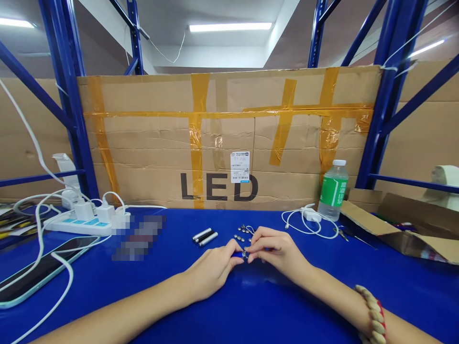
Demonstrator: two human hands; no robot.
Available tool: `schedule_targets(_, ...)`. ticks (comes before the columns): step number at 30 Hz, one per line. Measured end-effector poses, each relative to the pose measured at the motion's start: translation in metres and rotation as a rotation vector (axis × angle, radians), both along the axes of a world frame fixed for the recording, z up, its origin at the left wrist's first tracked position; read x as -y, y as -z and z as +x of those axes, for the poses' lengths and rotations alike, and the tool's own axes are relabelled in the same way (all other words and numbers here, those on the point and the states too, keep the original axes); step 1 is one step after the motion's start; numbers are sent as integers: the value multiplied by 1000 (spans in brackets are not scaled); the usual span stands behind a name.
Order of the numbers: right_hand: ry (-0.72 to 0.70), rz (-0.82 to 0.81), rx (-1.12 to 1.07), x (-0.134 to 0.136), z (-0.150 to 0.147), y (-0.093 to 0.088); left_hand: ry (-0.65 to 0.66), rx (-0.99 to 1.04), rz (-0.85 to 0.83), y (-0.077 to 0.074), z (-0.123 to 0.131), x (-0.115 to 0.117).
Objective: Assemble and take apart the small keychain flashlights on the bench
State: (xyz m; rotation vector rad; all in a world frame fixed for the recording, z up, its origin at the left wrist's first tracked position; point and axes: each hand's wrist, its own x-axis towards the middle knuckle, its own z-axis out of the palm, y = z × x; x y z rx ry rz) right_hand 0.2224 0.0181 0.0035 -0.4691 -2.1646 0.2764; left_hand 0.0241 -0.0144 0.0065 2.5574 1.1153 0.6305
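Observation:
In the middle of the blue table, my left hand [215,267] pinches a small blue tube [237,255] between thumb and fingers. My right hand [278,248] has its fingertips closed at a small silver metal piece [245,254] by the tube's right end. Whether the two pieces are joined cannot be made out, as the fingers cover much of them. Just beyond the hands lie several small round metal pieces [239,236], partly hidden by my right hand. Farther left rest two silver tubes [208,239] with a black tube [203,236] between them.
A power strip [77,225] with white chargers and cables stands at left, near a phone [46,270]. A bottle with a green label [333,191], a coiled white cable [311,215], tweezers [343,233] and an open cardboard box [405,227] are at right. A large cardboard panel [161,143] closes the back.

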Motion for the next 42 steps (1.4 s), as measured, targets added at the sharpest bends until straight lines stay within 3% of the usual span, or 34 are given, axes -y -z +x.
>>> schedule_targets(7, -31, -262, -41, 4, -5, 2, 50, 17, -7, 3, -1, -1)
schedule_targets(17, 98, -106, 30, 8, -5, 4, 84, 54, 138, 9, -3, -4)
schedule_targets(24, 220, -148, -9, 10, -11, 6, 51, 83, 199, 12, -3, -6)
schedule_targets(29, 298, -304, -37, 12, -17, 5, 20, 85, 243, 14, -3, -8)
schedule_targets(36, 266, -698, -57, 14, -22, 1, -8, 98, 320, 16, -3, -11)
schedule_targets(42, 270, -757, -73, 13, -23, 2, -40, 111, 343, 16, -3, -11)
